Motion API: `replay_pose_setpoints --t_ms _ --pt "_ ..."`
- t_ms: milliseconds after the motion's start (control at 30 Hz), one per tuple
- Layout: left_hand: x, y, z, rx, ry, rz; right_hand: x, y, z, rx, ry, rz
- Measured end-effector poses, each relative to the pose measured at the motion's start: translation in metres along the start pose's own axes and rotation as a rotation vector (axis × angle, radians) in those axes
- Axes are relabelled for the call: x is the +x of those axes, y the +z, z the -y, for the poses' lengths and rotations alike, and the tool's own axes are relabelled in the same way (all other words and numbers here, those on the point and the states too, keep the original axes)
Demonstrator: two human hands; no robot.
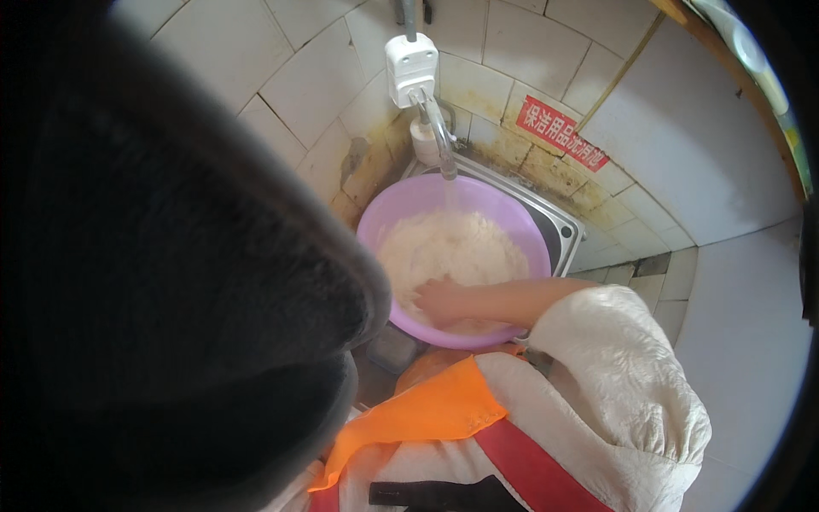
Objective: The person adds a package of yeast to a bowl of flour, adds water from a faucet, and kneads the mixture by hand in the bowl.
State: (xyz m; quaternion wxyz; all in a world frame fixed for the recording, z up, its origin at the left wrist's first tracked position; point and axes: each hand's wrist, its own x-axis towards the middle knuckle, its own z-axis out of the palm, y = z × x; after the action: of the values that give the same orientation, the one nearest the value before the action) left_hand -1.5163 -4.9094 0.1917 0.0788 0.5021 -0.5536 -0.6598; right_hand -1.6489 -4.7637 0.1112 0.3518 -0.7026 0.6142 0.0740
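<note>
Inside the purple basin (397, 200) lie pale, cloudy contents (461, 243); the right hand (439, 300) dips into its near side, grip impossible to tell; rubbing or stirring seems the step, likely needing a deeper reach next; a tap (442, 136) overhangs the basin's far side

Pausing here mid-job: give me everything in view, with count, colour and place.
Tiles: many, off-white, background
Sign: one, red, on the tiles
Sink: one, silver, centre
Basin: one, purple, over the sink
Contents: one mass, whitish, inside the basin
Tap: one, silvery, above the basin
Box: one, white, above the tap
Blurred shape: one, black, left side
Cloth: one, orange, bottom centre
Sleeve: one, white, lower right
Right hand: one, bare, in the basin
</note>
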Motion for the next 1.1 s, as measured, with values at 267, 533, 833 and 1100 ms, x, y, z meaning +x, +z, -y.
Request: replay_pose_setpoints --t_ms 267,533,833,1100 --pt "-0.051 0.020 0.112 -0.214 0.072 0.096 0.025 -0.024 -0.153 0.456 0.724 -0.514" --pt "-0.058 -0.014 0.026 -0.091 -0.008 -0.054 0.033 0.003 0.041 0.126 0.009 -0.015" --pt "-0.056 0.022 0.068 -0.052 0.123 0.057 0.044 0.002 -0.160 0.545 0.642 -0.499" --pt "-0.018 -0.002 0.015 0.025 -0.095 -0.128 0.029 0.023 0.007 0.144 -0.011 -0.161"
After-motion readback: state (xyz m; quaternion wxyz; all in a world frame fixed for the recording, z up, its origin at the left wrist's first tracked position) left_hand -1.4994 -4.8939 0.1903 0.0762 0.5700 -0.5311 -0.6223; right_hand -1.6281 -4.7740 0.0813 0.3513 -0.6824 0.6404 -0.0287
